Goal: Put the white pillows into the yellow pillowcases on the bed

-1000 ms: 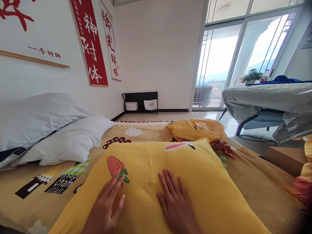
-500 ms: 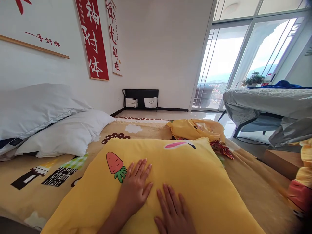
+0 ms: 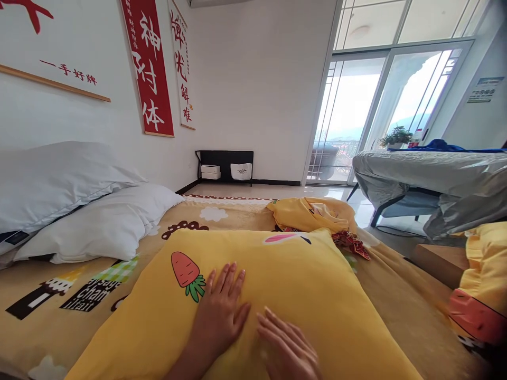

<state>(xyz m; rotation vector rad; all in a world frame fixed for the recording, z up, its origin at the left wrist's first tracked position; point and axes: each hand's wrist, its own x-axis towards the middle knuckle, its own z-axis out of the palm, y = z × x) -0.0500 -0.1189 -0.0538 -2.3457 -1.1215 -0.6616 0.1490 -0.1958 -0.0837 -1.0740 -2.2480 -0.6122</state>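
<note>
1. Head view, sole view. Pillow [image 3: 259, 279], yellow, with carrot print [image 3: 185, 270] at upper left and a pink-and-white print near the far edge. Lies flat on the sheet [image 3: 396, 282], front and centre; near edge out of frame.
2. Left hand [image 3: 222, 311]: palm down on the pillow, just right of the carrot print, fingers slightly apart, nothing gripped.
3. Right hand [image 3: 288, 345]: just beside the left, tipped on its side, fingers straight and close together, slightly blurred. No grip shows; whether it bears on the pillow cannot be told.
4. Bundle [image 3: 307, 214], yellow, crumpled, with red cloth [image 3: 354, 244] at its near side; just beyond the pillow's far right corner. Contact with the pillow: cannot tell.
5. White pillows, two, one [image 3: 91, 227] partly under the other [image 3: 63, 169]; to the left, sheet showing between them and the yellow one.
6. At right: box [image 3: 443, 261], brown; ruffled fabric [image 3: 485, 264], yellow, beside it.
7. Hazards, as judged. Uneven pressure, left palm flat and right hand tilted, could turn the pillow askew or dent one side. A firm push away from the body could slide it into the bundle. Fingertips dragged across the cover could ruck the cloth.
</note>
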